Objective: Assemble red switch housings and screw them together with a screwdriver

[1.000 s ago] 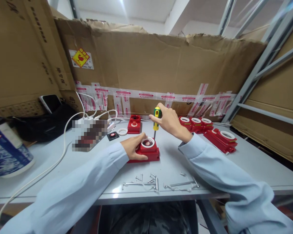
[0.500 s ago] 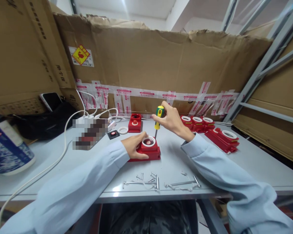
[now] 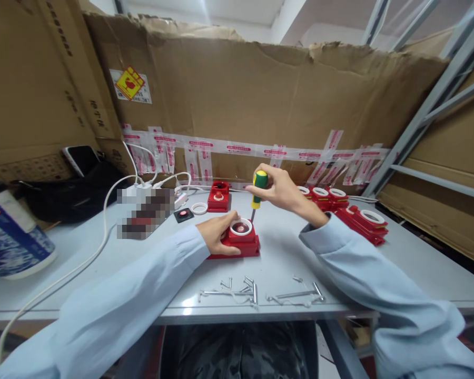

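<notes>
My left hand [image 3: 218, 235] grips a red housing [image 3: 249, 247] with a white ring [image 3: 240, 227] on its top, and presses it to the table. Between the thumb and fingers of my right hand [image 3: 278, 187] is a green and yellow screwdriver [image 3: 259, 187], nearly upright. Its shaft points down at the housing's far right corner, just behind the ring; the tip's exact contact is too small to make out. In front of the housing lie several loose screws [image 3: 246, 285], a metal T-shaped rod [image 3: 231, 293] and a second one [image 3: 296, 295] with thin cord.
Behind stand a red unit [image 3: 218, 197], a loose white ring [image 3: 199, 208] and a black square part [image 3: 184, 215]. More red housings [image 3: 361, 223] sit at the right. A power strip [image 3: 139, 190] with white cables and a blue-white tub [image 3: 13, 231] are at left. Cardboard [image 3: 260, 95] walls the back.
My right hand has turned about the screwdriver's handle, its wrist and forearm shifting a little to the right. My left hand and the red housing stay in place.
</notes>
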The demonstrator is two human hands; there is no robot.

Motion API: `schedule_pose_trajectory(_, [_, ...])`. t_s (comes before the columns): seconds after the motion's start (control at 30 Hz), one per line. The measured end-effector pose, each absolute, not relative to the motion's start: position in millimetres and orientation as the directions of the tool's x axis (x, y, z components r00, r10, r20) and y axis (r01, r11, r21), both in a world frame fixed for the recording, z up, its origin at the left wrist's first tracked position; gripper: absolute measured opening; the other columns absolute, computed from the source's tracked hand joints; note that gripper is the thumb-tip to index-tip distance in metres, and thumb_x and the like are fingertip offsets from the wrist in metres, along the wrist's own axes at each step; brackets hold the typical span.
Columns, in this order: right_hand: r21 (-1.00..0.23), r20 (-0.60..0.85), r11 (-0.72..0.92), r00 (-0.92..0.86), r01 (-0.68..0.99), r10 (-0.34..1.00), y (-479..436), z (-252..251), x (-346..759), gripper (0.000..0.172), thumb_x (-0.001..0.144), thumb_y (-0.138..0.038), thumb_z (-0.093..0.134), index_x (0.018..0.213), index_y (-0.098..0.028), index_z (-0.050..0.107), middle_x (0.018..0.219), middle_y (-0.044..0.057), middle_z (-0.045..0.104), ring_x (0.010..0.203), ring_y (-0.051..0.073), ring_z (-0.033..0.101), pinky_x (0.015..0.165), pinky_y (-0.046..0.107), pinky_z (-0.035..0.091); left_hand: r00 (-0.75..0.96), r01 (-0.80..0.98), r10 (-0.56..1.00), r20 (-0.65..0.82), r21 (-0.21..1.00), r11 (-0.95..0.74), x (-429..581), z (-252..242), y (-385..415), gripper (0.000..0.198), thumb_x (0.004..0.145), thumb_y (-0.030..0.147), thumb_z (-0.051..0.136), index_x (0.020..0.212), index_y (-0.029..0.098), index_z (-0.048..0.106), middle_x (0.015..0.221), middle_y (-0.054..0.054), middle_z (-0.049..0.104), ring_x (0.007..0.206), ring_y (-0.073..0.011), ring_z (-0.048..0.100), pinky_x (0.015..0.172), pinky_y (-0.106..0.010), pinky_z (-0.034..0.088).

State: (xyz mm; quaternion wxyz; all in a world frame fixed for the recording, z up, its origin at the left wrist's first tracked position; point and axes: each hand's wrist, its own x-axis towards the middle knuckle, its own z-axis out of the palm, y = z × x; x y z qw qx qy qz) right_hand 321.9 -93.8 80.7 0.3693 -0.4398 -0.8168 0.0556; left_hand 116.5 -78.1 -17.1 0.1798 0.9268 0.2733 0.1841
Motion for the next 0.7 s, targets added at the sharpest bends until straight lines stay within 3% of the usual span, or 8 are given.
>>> schedule_pose_trajectory(0.07, [-0.334, 0.647, 0.455, -0.151, 0.825, 0.747, -90.1, 73.3, 312.8, 0.02, 0.077, -0.036, 0.058, 0.077, -0.019, 0.048, 0.059, -0.003, 0.048, 0.055, 0.012, 0.047, 0.056, 0.026, 0.037, 0.782, 0.441, 0.573, 0.244, 0.434, -0.786, 116.2, -17.8, -77.6, 0.062, 0.064, 0.054, 0.067, 0.105, 0.019, 0.036, 0.108, -0.013, 0.058, 0.091, -0.028, 0.061, 0.077, -0.035, 0.047])
schedule_pose_trajectory(0.17, [-0.279, 0.627, 0.415, -0.163, 0.866, 0.762, -88.3, 72.0, 307.5, 0.019, 0.077, -0.035, 0.057, 0.087, -0.02, 0.051, 0.06, -0.003, 0.048, 0.055, 0.014, 0.048, 0.059, 0.028, 0.038, 0.784, 0.432, 0.569, 0.246, 0.441, -0.787, 116.0, -18.2, -77.2, 0.061, 0.063, 0.053, 0.067, 0.105, 0.019, 0.036, 0.109, -0.012, 0.057, 0.091, -0.0269, 0.061, 0.076, -0.034, 0.047])
schedule_pose_trajectory(0.3, [-0.447, 0.47, 0.679, -0.493, 0.582, 0.732, -92.0, 85.1, 321.6, 0.038, 0.075, -0.021, 0.057, 0.11, -0.023, 0.045, 0.085, -0.001, 0.056, 0.075, 0.013, 0.057, 0.069, 0.027, 0.046, 0.791, 0.423, 0.559, 0.248, 0.438, -0.793, 116.3, -17.6, -77.2, 0.06, 0.064, 0.053, 0.067, 0.103, 0.019, 0.037, 0.105, -0.011, 0.058, 0.089, -0.0266, 0.061, 0.076, -0.034, 0.048])
schedule_pose_trajectory(0.4, [-0.571, 0.403, 0.693, -0.585, 0.441, 0.704, -95.6, 92.9, 332.7, 0.036, 0.073, -0.017, 0.058, 0.107, -0.022, 0.047, 0.091, 0.0, 0.056, 0.081, 0.013, 0.059, 0.071, 0.027, 0.048, 0.791, 0.414, 0.556, 0.255, 0.447, -0.793, 116.8, -16.8, -78.0, 0.06, 0.064, 0.052, 0.068, 0.103, 0.019, 0.036, 0.109, -0.012, 0.058, 0.094, -0.0273, 0.06, 0.08, -0.035, 0.047])
schedule_pose_trajectory(0.7, [-0.369, 0.562, 0.579, -0.322, 0.727, 0.762, -111.4, 90.3, 319.3, 0.034, 0.065, -0.029, 0.07, 0.081, -0.022, 0.041, 0.063, -0.005, 0.053, 0.054, 0.011, 0.048, 0.052, 0.023, 0.036, 0.784, 0.424, 0.565, 0.257, 0.444, -0.79, 116.4, -16.7, -78.4, 0.062, 0.063, 0.056, 0.067, 0.102, 0.019, 0.036, 0.106, -0.012, 0.059, 0.088, -0.0275, 0.061, 0.074, -0.034, 0.048])
